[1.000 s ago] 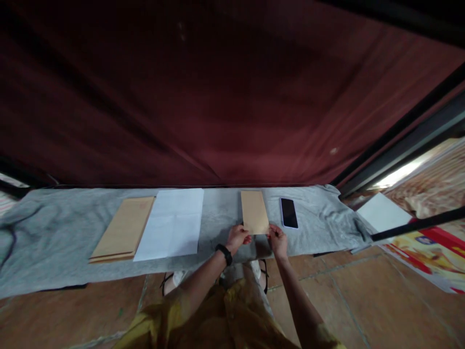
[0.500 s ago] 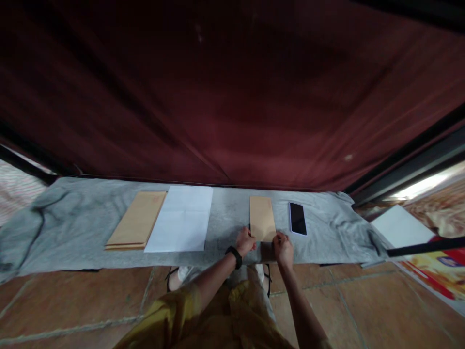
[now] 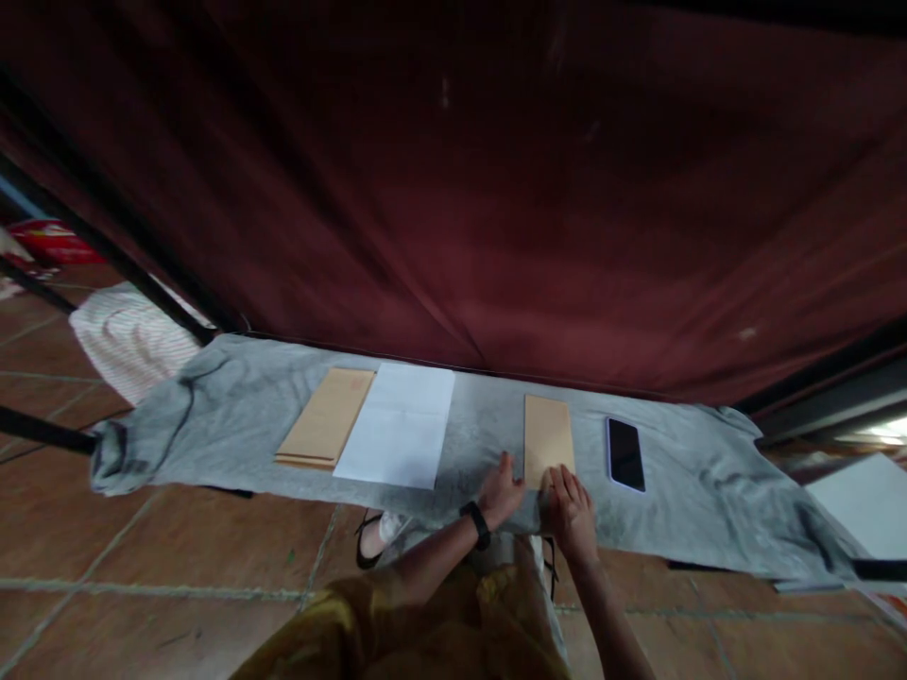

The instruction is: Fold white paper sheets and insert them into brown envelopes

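Note:
A small brown paper envelope [image 3: 548, 436] lies flat on the grey cloth in front of me. My right hand [image 3: 573, 513] rests on its near end, fingers stretched out and lying flat over the lower edge. At the envelope's lower left corner is my left hand [image 3: 501, 493], with a black watch on the wrist. Its thumb points up, apart from the fingers, and the fingertips are at the envelope's edge; whether they touch it I cannot tell. White paper sheets [image 3: 397, 425] lie to the left, beside a stack of larger brown envelopes [image 3: 326, 417].
A phone [image 3: 626, 455] with a pale purple case lies right of the small envelope. The grey cloth [image 3: 698, 472] covers a narrow bench. A dark red curtain [image 3: 488, 236] hangs behind it. Black metal bars [image 3: 46, 430] stand at the left, and tiled floor [image 3: 233, 557] lies below.
My view has swung left, so everything sits further right. My right hand has gone from gripping the envelope's lower corner to lying flat on its near end. My left hand's fingers have opened.

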A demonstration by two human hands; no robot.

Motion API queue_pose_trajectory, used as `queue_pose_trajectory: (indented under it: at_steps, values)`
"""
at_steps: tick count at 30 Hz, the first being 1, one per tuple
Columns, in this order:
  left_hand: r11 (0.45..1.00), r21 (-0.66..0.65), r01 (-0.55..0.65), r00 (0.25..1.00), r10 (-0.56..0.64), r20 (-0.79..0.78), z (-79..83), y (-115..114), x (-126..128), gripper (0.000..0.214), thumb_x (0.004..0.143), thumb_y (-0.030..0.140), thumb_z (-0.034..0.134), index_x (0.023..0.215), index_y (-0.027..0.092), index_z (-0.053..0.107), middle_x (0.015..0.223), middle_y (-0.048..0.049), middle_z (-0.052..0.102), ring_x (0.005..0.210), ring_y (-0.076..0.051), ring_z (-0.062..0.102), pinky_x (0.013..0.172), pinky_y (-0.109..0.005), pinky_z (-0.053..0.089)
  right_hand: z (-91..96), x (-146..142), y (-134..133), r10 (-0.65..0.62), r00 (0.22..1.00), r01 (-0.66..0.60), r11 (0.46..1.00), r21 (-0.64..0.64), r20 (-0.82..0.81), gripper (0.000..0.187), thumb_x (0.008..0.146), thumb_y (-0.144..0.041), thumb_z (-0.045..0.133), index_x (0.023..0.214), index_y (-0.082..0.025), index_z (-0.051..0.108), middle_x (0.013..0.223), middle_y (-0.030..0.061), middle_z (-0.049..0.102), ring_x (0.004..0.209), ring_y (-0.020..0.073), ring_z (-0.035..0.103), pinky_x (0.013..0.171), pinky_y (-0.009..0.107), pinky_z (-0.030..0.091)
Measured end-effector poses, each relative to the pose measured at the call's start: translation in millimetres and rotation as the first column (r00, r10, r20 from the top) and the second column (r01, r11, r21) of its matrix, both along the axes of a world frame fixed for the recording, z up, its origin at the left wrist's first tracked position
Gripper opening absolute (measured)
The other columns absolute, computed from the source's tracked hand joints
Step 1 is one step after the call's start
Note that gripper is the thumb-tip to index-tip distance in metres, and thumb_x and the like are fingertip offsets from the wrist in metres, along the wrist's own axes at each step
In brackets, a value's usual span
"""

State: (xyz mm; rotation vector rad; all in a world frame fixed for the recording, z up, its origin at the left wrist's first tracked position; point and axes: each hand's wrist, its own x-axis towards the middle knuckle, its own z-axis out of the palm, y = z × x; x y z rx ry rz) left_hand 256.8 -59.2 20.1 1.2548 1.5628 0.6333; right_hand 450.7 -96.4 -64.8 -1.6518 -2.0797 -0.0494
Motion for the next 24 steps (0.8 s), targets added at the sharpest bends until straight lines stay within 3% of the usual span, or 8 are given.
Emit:
queue_pose_trajectory:
  at_steps: [3,5,8,11,14,17,20,24]
  values:
    - [0.983,0.181,-0.035,0.988,0.062,-0.142,8.7,-10.3,-57.6,0.041,0.085,0.015,0.06,0.126,0.017,0.055,0.133,-0.0148,0.059,0.13,-0.026,0.051,0.113,-0.042,0.036,-0.2,0.5,2.5,-0.032,0.998,0.032,0.999,0.006,-0.045,0.045,0.101,-0.028,0.034,0.139,-0.02,0.054,0.144,0.0149,0.054,0.136,0.0294,0.046,0.11,0.053,0.039]
    - [0.958,0.278,-0.075,0.959,0.145,-0.243,5.9,-18.9,-104.5,0.048,0.09,0.021,0.057,0.137,0.015,0.049,0.148,-0.0184,0.047,0.144,-0.03,0.036,0.119,-0.049,0.027,3.6,-6.4,8.7,-0.069,0.993,0.07,0.998,0.002,-0.098,0.043,0.1,-0.032,0.036,0.135,-0.02,0.058,0.143,0.0152,0.055,0.135,0.0307,0.046,0.111,0.054,0.038]
    - [0.887,0.457,0.063,0.729,0.272,-0.628,-11.8,-35.9,-167.9,0.067,0.088,0.041,0.065,0.145,0.012,0.045,0.155,-0.0237,0.039,0.147,-0.039,0.03,0.116,-0.057,0.03,10.1,-39.9,20.3,-0.083,0.962,0.075,0.996,-0.039,-0.259,0.043,0.098,-0.036,0.04,0.133,-0.02,0.059,0.14,0.015,0.057,0.132,0.03,0.05,0.109,0.052,0.042]
    - [0.886,0.392,0.247,0.539,0.211,-0.816,-30.7,-54.1,-208.6,0.074,0.089,0.052,0.063,0.15,0.014,0.043,0.157,-0.0224,0.038,0.148,-0.04,0.03,0.115,-0.06,0.029,14.3,-103.3,29.9,-0.009,0.88,-0.066,0.988,-0.142,-0.474,0.041,0.095,-0.033,0.041,0.126,-0.019,0.063,0.129,0.0147,0.063,0.121,0.0272,0.058,0.103,0.046,0.049]
    - [0.891,0.299,0.341,0.453,0.123,-0.883,-35.5,-64.0,-227.3,0.064,0.094,0.052,0.055,0.148,0.018,0.048,0.155,-0.0196,0.043,0.145,-0.036,0.038,0.114,-0.054,0.033,18.3,-176.0,39.2,-0.053,0.782,-0.166,0.943,-0.289,-0.621,0.035,0.089,-0.026,0.044,0.115,-0.022,0.068,0.112,0.0098,0.069,0.097,0.0226,0.067,0.09,0.039,0.055]
    - [0.899,0.247,0.363,0.42,0.079,-0.904,-29.3,-64.0,-232.5,0.054,0.097,0.046,0.052,0.144,0.022,0.053,0.154,-0.0163,0.047,0.142,-0.032,0.043,0.113,-0.049,0.036,22.9,-231.2,50.0,-0.095,0.765,-0.149,0.936,-0.318,-0.637,0.032,0.083,-0.019,0.049,0.106,-0.023,0.071,0.103,0.0072,0.07,0.09,0.0204,0.066,0.088,0.035,0.054]
    - [0.908,0.199,0.369,0.396,0.041,-0.918,-22.5,-60.8,-232.5,0.049,0.097,0.042,0.051,0.142,0.022,0.055,0.152,-0.0155,0.049,0.14,-0.031,0.046,0.11,-0.047,0.039,26.3,-258.8,57.3,-0.115,0.765,-0.122,0.94,-0.318,-0.634,0.03,0.077,-0.014,0.051,0.097,-0.025,0.071,0.096,0.0045,0.068,0.089,0.0197,0.064,0.087,0.033,0.052]
    - [0.901,0.163,0.402,0.372,0.002,-0.928,-19.1,-58.4,-233.2,0.049,0.098,0.042,0.051,0.142,0.021,0.055,0.151,-0.0171,0.05,0.138,-0.032,0.048,0.108,-0.046,0.041,30.3,-267.1,55.8,-0.151,0.763,-0.092,0.937,-0.337,-0.629,0.028,0.074,-0.012,0.052,0.09,-0.027,0.07,0.091,0.0032,0.065,0.083,0.0182,0.063,0.083,0.03,0.052]
